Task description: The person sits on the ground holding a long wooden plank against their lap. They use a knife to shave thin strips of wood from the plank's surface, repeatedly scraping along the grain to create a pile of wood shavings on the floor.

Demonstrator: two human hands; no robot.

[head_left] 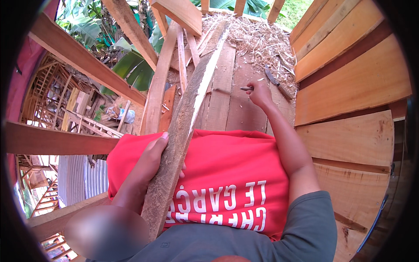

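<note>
A long rough wooden board [179, 126] lies tilted across my lap, its far end resting out toward the wood shavings. Pale fresh wood shows along its right edge. My left hand [158, 153] grips the near part of the board, thumb on the left side and fingertips showing at the right. Away from the board, over the planks to its right, my right hand [259, 94] is closed on a short, dark, thin object [245, 88], whose kind I cannot make out. Just beyond it lies a knife [273, 77] with a curved dark blade and a wooden handle.
Red cloth [235, 161] with white lettering covers my lap. Curly wood shavings [262, 41] are heaped at the far end of the plank floor [220, 107]. Wooden slats [349, 139] wall the right side; beams [65, 139] cross the left, with a drop beyond them.
</note>
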